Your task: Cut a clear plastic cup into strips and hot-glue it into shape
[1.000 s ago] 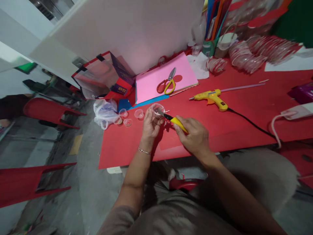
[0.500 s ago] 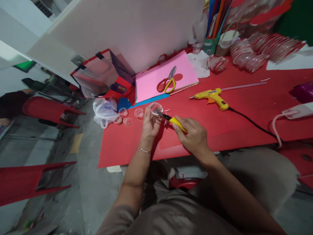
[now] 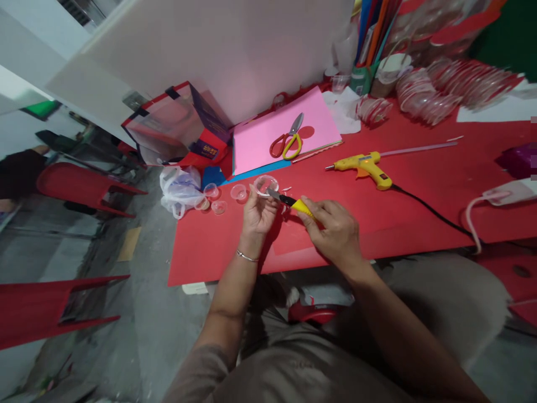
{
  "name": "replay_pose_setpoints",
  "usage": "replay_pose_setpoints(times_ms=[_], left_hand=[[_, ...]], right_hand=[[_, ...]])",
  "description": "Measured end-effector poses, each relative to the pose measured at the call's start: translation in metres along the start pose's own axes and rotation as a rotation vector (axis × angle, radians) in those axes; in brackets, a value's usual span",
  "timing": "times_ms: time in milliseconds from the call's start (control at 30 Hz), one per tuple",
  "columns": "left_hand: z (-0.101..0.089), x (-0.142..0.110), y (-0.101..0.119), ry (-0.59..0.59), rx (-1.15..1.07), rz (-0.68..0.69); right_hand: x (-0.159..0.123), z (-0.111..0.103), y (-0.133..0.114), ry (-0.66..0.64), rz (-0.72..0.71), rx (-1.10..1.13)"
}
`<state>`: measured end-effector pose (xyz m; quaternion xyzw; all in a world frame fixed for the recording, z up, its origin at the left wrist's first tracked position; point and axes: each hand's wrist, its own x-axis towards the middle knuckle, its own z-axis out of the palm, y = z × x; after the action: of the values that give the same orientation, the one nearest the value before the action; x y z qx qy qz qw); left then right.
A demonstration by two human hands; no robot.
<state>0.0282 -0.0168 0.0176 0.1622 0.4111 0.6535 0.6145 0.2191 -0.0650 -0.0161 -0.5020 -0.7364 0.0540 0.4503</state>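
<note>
My left hand [image 3: 259,214] is closed on a small clear plastic cup [image 3: 265,185], tilted so that its round opening shows. In my right hand [image 3: 333,228] is a yellow and black utility knife [image 3: 302,207], its blade out and pointing left. The blade's tip reaches the cup's near rim; whether it cuts in cannot be made out. Several small clear cups [image 3: 238,192] stand on the red tabletop [image 3: 218,246] to the left. Thin clear scraps [image 3: 286,189] lie just right of the cup, partly behind the knife.
A yellow glue gun [image 3: 364,164] lies to the right, its black cord trailing over the table edge. Scissors [image 3: 289,143] rest on pink paper [image 3: 255,140]. A gift bag [image 3: 180,129] and a white plastic bag [image 3: 180,190] stand left. Stacked clear lids [image 3: 425,95] sit back right.
My right hand and the knife have shifted slightly right, drawing the blade back toward the cup's rim. My left hand still holds the cup in nearly the same place.
</note>
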Motion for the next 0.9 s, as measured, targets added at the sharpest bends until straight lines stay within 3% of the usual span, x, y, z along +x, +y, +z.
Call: replay_pose_setpoints(times_ms=[333,433,567,633,900], left_hand=[[0.002,-0.002,0.004,0.025,-0.105,-0.107],[0.0,-0.002,0.011,-0.022,-0.133,-0.079],[-0.004,0.001,0.016,-0.027,-0.096,0.049],[-0.005,0.002,0.014,-0.002,-0.048,0.047],[-0.002,-0.003,0.008,-0.037,0.048,-0.009]], right_hand=[[0.0,0.0,0.009,-0.006,-0.011,-0.027],[0.004,-0.002,0.024,0.015,0.073,-0.101],[0.01,-0.009,0.042,0.182,0.233,-0.034],[0.01,-0.011,0.039,0.197,0.23,0.033],[0.007,-0.007,0.003,0.035,0.095,0.086]])
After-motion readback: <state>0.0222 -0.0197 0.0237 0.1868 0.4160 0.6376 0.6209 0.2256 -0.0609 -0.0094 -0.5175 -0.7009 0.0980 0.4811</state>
